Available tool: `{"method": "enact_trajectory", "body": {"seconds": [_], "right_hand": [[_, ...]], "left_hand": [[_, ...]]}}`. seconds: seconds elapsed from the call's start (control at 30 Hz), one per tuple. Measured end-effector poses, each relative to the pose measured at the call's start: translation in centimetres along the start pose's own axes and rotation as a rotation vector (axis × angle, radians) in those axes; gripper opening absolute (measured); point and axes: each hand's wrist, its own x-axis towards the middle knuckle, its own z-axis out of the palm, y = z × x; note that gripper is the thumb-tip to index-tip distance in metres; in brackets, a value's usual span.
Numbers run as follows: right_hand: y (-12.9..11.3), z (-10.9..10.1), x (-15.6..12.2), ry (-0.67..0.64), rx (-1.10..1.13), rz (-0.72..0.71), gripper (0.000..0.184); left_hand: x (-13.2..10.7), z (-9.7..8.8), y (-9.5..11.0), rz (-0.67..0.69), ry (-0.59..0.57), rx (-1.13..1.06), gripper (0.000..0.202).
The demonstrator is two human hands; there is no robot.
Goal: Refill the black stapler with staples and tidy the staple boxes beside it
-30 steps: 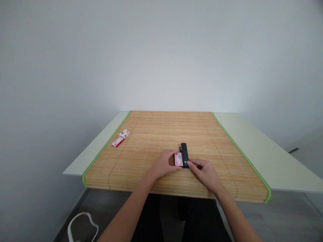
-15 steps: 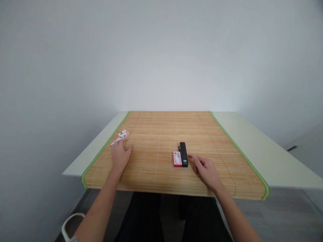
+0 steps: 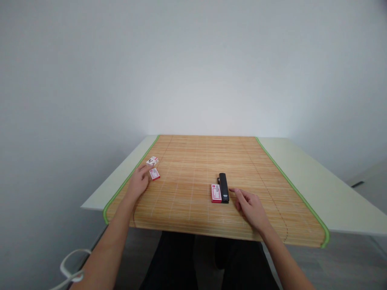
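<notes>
My left hand point(image 3: 139, 183) rests at the left of the mat with its fingers stretched out. Just to the right of its fingertips lies a small flat red-and-white box point(image 3: 155, 174), set at a slant. Behind that is a white box point(image 3: 152, 160) with dark and red print. My right hand point(image 3: 250, 206) lies on the mat, holding nothing, index finger extended and the others loosely bent. That index fingertip is close to the right side of a black stapler point(image 3: 223, 187). Against the stapler's left side sits another red-and-white box point(image 3: 216, 193).
A bamboo mat point(image 3: 193, 161) with green edging spans the white table point(image 3: 308, 173) and hangs over its front edge. A white wall stands behind and at the left. A white cable point(image 3: 67, 266) loops beside my left forearm.
The slanted red-and-white box, earlier at my left fingertips, now lies to their right, turned and clear of the white box. My right hand and the stapler keep their places; the view has shifted slightly.
</notes>
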Motion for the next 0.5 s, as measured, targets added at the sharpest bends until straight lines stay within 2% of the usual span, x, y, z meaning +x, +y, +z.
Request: {"method": "enact_trajectory", "body": {"seconds": [0.07, 0.17, 0.27, 0.37, 0.5], "right_hand": [[0.0, 0.0, 0.0, -0.003, 0.012, 0.001, 0.064], [0.0, 0.0, 0.1, -0.004, 0.024, -0.001, 0.065], [-0.1, 0.0, 0.1, -0.004, 0.02, 0.0, 0.065], [-0.2, 0.0, 0.1, -0.001, 0.013, -0.004, 0.063], [-0.4, 0.1, 0.0, -0.003, 0.009, -0.022, 0.064]], "left_hand": [[-0.3, 0.1, 0.3, -0.027, -0.008, -0.051, 0.051], [-0.4, -0.2, 0.8, -0.032, -0.115, -0.073, 0.073], [-0.5, -0.7, 2.6, -0.041, -0.206, -0.179, 0.078], [-1.4, -0.8, 7.1, -0.002, -0.296, -0.411, 0.071], [-4.0, 0.0, 15.7, 0.258, -0.325, -0.581, 0.062]]}}
